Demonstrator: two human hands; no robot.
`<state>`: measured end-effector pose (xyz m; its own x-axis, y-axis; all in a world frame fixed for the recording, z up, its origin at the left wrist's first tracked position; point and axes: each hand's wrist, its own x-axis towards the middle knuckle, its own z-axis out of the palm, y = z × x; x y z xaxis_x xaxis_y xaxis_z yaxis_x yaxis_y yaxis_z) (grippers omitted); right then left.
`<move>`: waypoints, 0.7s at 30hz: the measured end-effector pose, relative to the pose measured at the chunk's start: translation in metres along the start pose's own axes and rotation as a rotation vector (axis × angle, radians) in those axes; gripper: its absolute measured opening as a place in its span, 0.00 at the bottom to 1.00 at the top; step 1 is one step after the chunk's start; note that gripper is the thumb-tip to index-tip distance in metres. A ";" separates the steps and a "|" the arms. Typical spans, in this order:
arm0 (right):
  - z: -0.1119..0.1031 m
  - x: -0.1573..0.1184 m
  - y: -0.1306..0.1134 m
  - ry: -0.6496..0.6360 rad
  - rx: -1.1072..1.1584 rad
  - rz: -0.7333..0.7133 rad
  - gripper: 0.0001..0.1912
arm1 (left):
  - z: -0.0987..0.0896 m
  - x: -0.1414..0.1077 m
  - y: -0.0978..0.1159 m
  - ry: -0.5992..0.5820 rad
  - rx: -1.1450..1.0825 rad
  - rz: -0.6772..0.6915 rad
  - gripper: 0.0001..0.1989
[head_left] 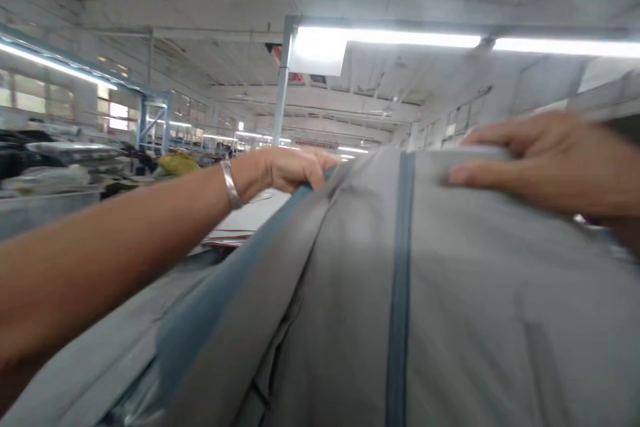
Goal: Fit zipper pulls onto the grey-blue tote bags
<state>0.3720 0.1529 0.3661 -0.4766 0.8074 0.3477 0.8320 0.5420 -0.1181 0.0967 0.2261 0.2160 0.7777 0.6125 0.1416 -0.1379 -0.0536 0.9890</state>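
A grey garment point(450, 267) with a blue vertical strip point(400, 280) hangs in front of me and fills the lower right. My left hand point(295, 167), with a silver bracelet on its wrist, has its fingers curled round the garment's blue-edged upper left side. At the top right, my right hand point(550, 160) pinches the upper edge between thumb and fingers, slightly blurred by motion. Folds and a dark opening run down the cloth between the blue-edged flap and the strip. The garment's exact kind is unclear.
More grey cloth point(120, 327) lies at the lower left beneath my forearm. Behind it are a pale work surface point(260, 210) and a bin point(50, 207) with piled materials. A metal post point(281, 97) carries lamps overhead.
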 end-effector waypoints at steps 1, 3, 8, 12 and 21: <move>0.017 -0.012 0.011 -0.100 -0.026 0.039 0.18 | 0.009 0.015 -0.024 -0.061 -0.004 -0.035 0.20; 0.058 -0.042 0.040 -0.310 -0.011 0.145 0.20 | 0.030 0.042 -0.077 -0.141 0.004 -0.096 0.21; 0.141 -0.114 0.091 -0.389 -0.007 0.237 0.18 | 0.060 0.081 -0.172 -0.185 0.065 -0.102 0.22; 0.160 -0.128 0.095 -0.447 -0.130 0.218 0.13 | 0.063 0.106 -0.187 -0.079 0.129 -0.082 0.28; 0.194 -0.128 0.127 -0.317 -0.239 0.274 0.12 | 0.121 0.153 -0.215 0.303 0.813 0.069 0.20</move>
<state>0.4833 0.1634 0.1261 -0.2629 0.9644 0.0282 0.9633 0.2607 0.0639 0.3196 0.2362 0.0304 0.5710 0.7644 0.2992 0.3917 -0.5741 0.7190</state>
